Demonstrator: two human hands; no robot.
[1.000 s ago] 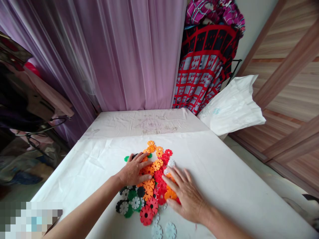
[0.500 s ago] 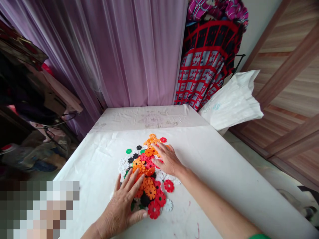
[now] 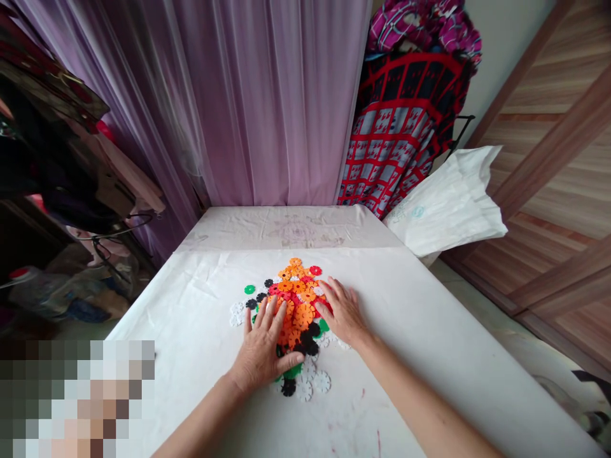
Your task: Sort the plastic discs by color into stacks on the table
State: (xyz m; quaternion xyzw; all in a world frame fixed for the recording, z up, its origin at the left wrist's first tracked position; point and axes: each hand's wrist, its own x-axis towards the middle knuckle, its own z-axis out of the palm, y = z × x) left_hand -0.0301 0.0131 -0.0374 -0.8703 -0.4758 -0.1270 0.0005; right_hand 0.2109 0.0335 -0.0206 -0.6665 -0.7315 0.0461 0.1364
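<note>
A heap of flat plastic snowflake discs (image 3: 298,304) in orange, red, black, green and white lies on the white sheet of the table (image 3: 429,331). My left hand (image 3: 264,346) rests flat on the heap's near left side, fingers stretched out and spread. My right hand (image 3: 342,312) lies flat on the heap's right side, fingers spread too. Several orange discs show between the two hands. A few white discs (image 3: 315,383) and a black one lie loose just in front of my left thumb.
A purple curtain (image 3: 248,95) hangs behind the table. A red and black checked cloth (image 3: 396,127) hangs at the back right, with a white bag (image 3: 449,203) beside the table's right edge. Dark clutter and clothes (image 3: 57,191) stand at the left. Wooden panels (image 3: 563,159) fill the right.
Both hands have swept over the discs: the left moved forward from the near side onto the heap, the right drew back a little. The discs are pushed closer together.
</note>
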